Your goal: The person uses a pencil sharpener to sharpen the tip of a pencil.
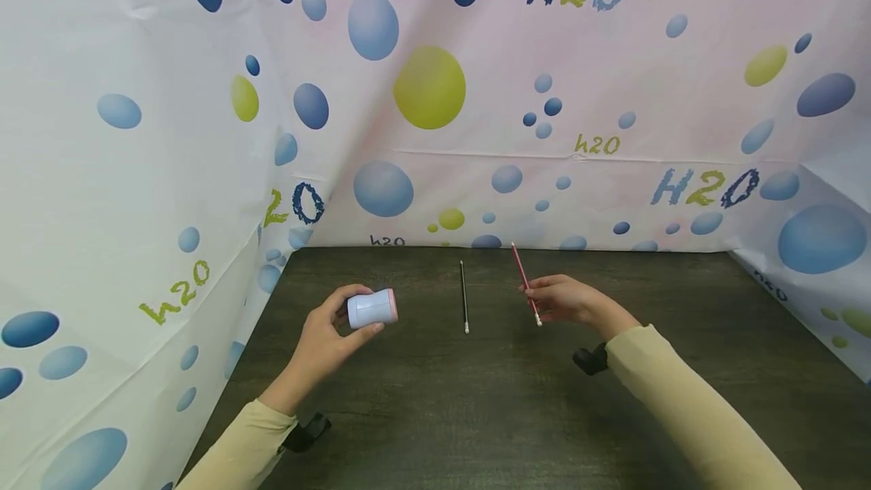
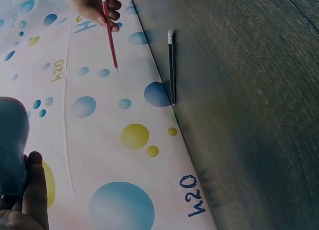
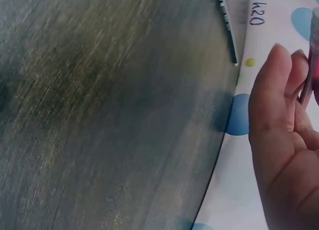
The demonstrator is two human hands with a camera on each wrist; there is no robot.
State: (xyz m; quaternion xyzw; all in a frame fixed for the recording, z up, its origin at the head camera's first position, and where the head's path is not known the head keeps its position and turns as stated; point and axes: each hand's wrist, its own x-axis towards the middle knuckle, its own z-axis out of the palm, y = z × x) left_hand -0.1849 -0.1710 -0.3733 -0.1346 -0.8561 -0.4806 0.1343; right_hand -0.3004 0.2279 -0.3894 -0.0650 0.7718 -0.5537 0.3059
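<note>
My left hand [image 1: 325, 339] holds a small pale-blue cylinder [image 1: 370, 309] with a pink end, thumb below and fingers behind it. It is raised over the left part of the table, and the left wrist view shows its slightly waisted side [image 2: 12, 140]. A red pencil [image 1: 522, 272] with a white eraser is pinched in my right hand [image 1: 568, 299], its tip slanting up and away, the eraser towards me. Between the hands a black pencil [image 1: 464, 297] lies on the table, its white eraser end nearer me. Neither hand touches it.
The dark wood-grain table [image 1: 435, 414] ends at a white sheet [image 1: 476, 195] printed with blue and green dots and "H2O". The sheet stands behind and along both sides. A black wrist camera [image 1: 306, 433] sits at the left sleeve, another [image 1: 590, 359] at the right.
</note>
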